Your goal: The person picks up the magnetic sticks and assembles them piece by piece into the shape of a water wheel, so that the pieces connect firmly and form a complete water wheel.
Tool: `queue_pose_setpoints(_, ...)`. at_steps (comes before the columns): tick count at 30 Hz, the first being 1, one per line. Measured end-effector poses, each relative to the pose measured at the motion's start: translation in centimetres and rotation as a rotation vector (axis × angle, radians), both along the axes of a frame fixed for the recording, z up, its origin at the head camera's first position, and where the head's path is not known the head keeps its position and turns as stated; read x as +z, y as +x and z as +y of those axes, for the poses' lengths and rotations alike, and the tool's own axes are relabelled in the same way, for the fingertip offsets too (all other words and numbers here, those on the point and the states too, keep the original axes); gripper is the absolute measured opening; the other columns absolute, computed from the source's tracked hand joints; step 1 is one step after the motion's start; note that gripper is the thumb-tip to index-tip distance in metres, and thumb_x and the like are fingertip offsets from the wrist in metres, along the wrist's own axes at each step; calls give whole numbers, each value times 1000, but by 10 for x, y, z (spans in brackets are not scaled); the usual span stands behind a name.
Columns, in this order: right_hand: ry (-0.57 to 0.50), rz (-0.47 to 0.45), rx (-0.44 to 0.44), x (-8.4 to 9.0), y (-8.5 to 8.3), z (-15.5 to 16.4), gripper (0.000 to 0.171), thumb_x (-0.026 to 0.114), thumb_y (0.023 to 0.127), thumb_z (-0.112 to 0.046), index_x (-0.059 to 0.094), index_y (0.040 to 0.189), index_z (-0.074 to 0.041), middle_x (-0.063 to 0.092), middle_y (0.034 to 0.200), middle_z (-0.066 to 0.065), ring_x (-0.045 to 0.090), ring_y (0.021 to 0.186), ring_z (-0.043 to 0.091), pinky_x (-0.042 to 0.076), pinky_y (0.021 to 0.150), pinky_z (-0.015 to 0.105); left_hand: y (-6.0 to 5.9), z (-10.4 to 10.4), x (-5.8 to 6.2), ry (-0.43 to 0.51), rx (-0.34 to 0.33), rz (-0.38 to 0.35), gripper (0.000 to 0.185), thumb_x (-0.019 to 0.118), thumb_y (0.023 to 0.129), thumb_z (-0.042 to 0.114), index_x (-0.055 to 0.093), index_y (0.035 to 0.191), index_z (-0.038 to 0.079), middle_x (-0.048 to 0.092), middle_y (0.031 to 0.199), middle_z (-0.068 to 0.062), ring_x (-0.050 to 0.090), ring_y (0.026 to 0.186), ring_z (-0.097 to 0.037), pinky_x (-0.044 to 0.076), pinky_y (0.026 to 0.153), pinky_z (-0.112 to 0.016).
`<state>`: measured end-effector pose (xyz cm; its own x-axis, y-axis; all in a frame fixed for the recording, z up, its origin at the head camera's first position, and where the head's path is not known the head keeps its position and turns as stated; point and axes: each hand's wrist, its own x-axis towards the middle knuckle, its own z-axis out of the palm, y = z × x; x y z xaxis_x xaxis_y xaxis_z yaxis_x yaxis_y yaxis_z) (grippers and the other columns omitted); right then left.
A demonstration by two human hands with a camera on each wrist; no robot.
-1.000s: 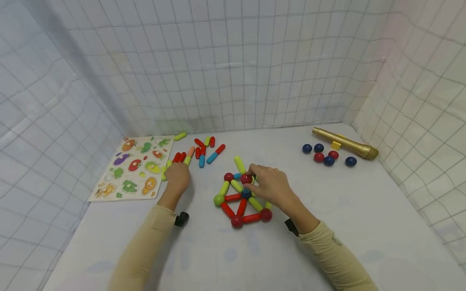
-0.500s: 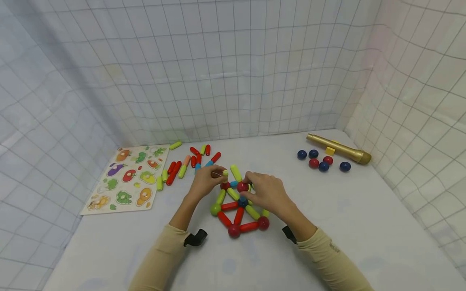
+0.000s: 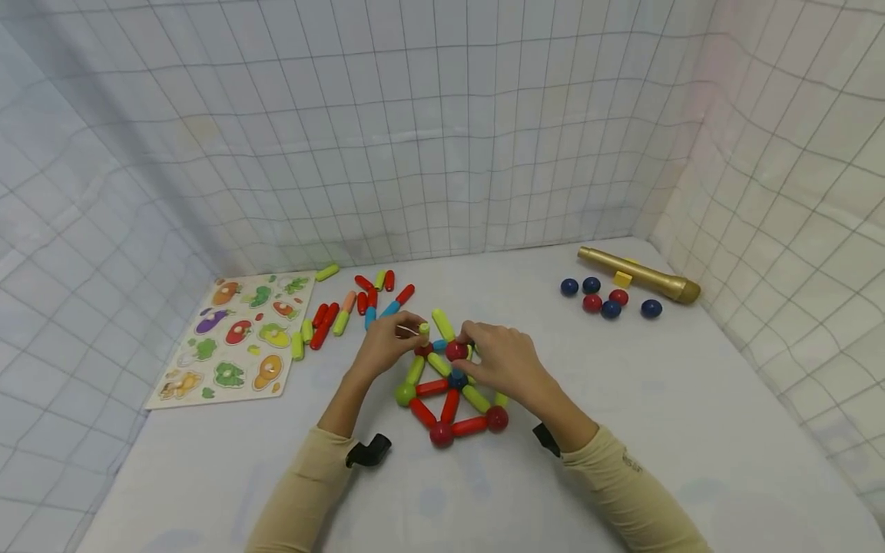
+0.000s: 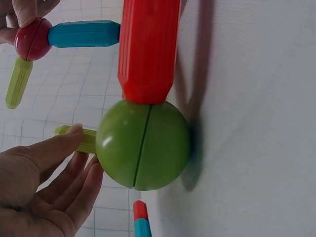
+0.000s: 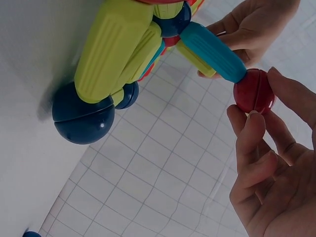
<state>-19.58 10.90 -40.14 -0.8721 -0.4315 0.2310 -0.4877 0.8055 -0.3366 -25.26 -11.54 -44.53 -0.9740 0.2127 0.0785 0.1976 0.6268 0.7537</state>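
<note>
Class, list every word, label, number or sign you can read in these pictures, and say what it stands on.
None can be read.
The puzzle board shows only vegetable pictures, no legible words.
A small mark on the right sleeve is too blurred to read.

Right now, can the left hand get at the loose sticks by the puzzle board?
Probably yes: the loose sticks lie just left of the left hand with nothing between, but it pinches a yellow-green stick and must release it first.
</note>
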Motion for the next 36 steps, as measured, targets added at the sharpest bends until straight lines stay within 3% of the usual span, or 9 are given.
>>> queue_pose_setpoints(7,5,-33,24,12,-6,-6,34,78,82,-36,63,106,-18,73,98,-4,60,74,9,48,62,24,-9,-14,2,-13,-42,-58,37,72,88,19,63,123,12,69,117,-11,65,110,-31,54,93,-45)
queue_pose_setpoints(13,-23,-187,47,30,-16,0,43,76,83,-40,62,119,-21,70,116,-1,64,103,19,53,83,38,-18,-36,0,-84,-123,-162,41,66,93,24,61,131,9,65,125,-14,58,119,-33,51,98,-47)
queue_pose_setpoints(16,-13,-227,-68,36,-29,22,48,74,84,-39,60,126,-19,66,125,4,62,110,25,52,86,44,-21,-46,-4,-80,-145,-212,39,65,93,27,63,128,7,65,125,-15,57,118,-32,49,99,-47)
queue_pose_setpoints(19,33,-194,-289,33,-57,60,46,72,86,-34,60,126,-15,65,124,12,62,106,35,51,83,50,-23,-54,-8,-53,-166,-226,41,65,93,27,63,128,7,64,127,-15,57,115,-29,49,97,-44)
queue_pose_setpoints(22,114,-187,-508,21,-90,101,35,66,89,-25,61,119,-7,65,115,22,62,101,45,50,79,58,-26,-57,-10,-29,-195,-234,39,66,93,24,64,128,6,65,127,-14,58,111,-26,51,93,-38)
queue_pose_setpoints(25,183,-209,-630,6,-111,134,29,59,88,-18,61,111,0,63,111,29,60,103,51,48,81,62,-27,-55,-10,-14,-229,-239,37,66,92,22,65,124,4,67,123,-15,60,105,-24,52,87,-32)
queue_pose_setpoints(30,242,-250,-659,-15,-121,166,29,59,86,-17,62,107,3,63,108,32,60,102,52,48,80,61,-27,-47,-16,-2,-258,-251,37,68,91,21,67,122,2,69,118,-15,61,101,-21,53,85,-30)
queue_pose_setpoints(36,275,-278,-650,-30,-116,185,22,57,86,-13,64,99,3,64,104,31,61,98,52,50,77,59,-26,-36,-30,24,-256,-288,38,69,90,24,67,121,3,68,119,-14,59,100,-20,52,86,-31)
